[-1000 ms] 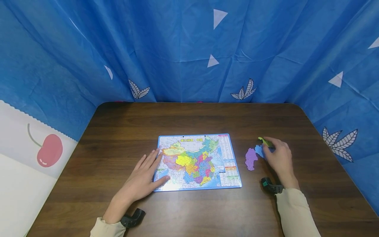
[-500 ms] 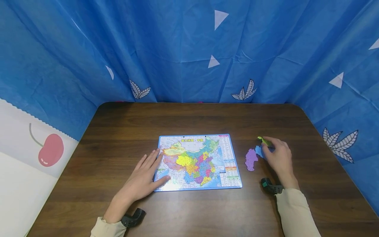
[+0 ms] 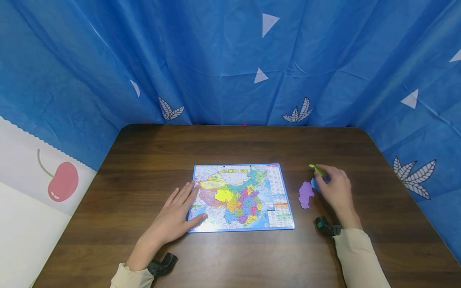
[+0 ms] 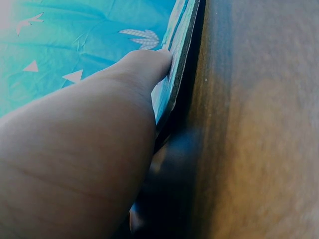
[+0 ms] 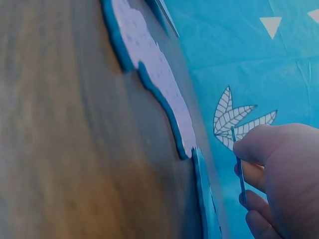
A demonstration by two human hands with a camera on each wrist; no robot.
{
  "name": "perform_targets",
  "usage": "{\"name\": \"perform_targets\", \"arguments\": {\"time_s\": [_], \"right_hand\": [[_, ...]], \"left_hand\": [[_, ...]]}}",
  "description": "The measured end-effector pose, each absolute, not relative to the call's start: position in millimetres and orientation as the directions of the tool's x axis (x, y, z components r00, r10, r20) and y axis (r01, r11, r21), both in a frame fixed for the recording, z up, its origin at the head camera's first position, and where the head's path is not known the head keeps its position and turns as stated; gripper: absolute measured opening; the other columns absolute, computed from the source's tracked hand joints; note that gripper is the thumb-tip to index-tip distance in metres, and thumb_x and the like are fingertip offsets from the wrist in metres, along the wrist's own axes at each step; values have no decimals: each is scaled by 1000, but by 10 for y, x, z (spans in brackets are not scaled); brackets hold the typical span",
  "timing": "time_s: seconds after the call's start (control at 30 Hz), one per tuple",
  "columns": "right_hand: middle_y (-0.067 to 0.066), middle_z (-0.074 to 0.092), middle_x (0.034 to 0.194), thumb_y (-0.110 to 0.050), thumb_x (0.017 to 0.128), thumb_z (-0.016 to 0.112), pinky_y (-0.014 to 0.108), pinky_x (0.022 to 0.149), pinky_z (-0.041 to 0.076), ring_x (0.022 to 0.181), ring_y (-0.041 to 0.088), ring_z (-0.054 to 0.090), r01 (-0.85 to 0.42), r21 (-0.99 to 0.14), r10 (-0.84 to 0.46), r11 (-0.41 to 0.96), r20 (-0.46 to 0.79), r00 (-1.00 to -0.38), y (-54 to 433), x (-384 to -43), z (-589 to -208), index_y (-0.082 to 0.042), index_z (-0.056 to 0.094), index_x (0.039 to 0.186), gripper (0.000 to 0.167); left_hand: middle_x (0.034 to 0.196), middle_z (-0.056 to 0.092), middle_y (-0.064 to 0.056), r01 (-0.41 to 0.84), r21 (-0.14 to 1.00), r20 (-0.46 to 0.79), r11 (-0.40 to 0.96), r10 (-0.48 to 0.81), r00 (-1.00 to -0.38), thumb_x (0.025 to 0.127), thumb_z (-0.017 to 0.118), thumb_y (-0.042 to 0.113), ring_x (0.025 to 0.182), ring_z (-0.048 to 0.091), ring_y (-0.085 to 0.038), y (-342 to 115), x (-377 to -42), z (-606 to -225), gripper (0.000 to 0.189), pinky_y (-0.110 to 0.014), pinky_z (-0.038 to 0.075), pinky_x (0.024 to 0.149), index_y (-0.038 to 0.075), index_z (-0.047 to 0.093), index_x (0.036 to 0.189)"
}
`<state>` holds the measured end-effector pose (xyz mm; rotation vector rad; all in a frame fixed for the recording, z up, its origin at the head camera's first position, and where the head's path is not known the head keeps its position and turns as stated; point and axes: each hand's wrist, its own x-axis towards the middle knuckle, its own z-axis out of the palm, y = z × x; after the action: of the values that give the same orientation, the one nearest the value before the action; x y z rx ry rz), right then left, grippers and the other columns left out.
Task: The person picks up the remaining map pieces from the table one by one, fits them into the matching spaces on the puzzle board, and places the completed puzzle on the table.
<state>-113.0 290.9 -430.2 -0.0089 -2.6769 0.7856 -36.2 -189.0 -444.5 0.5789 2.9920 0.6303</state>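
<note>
A map puzzle board [image 3: 277,219] with a blue border lies flat on the table. My left hand [image 3: 173,218] rests across its left edge with fingers spread; in the left wrist view the thumb [image 4: 144,64] touches the board's face. To the right of the board, my right hand [image 3: 338,194] pinches a green map puzzle piece [image 3: 320,172] between thumb and fingers. The right wrist view has this piece [image 5: 241,174] edge-on, held off the table. Beside that hand lie a purple puzzle piece [image 3: 305,195] and a blue puzzle piece [image 3: 315,184], the blue one partly hidden.
The dark wooden table [image 3: 230,260] extends around the board on all sides. A blue curtain [image 3: 223,60] with white triangles and leaves hangs behind the table's far edge. Both wrists carry a black camera band [image 3: 328,227].
My right hand has shifted slightly left and lifted the green piece, which now stands tilted. The left hand stays in place on the board.
</note>
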Motion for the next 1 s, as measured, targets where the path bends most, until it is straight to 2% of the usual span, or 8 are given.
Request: {"name": "perform_targets", "arguments": {"time_s": [0.47,1.0], "right_hand": [[26,69,125,-11,97,70,70,99,43,122,48,55,-162,-514,40,842,359,-932,2721,-1206,-4245,0,71,123,28],[22,70,126,-13,96,72,68,99,46,124,45,56,-218,-507,-28,834,355,-934,2453,-1280,-4149,-4,71,125,30]], "left_hand": [[172,19,-9,342,400,34,850,359,-933,95,56,68,159,18,-30,-1887,-370,-4444,94,-55,13,128,9,30,163],[172,19,-9,340,397,37,853,355,-934,96,56,68,159,18,-30,-1881,-353,-4427,93,-55,14,128,9,30,163]]}}
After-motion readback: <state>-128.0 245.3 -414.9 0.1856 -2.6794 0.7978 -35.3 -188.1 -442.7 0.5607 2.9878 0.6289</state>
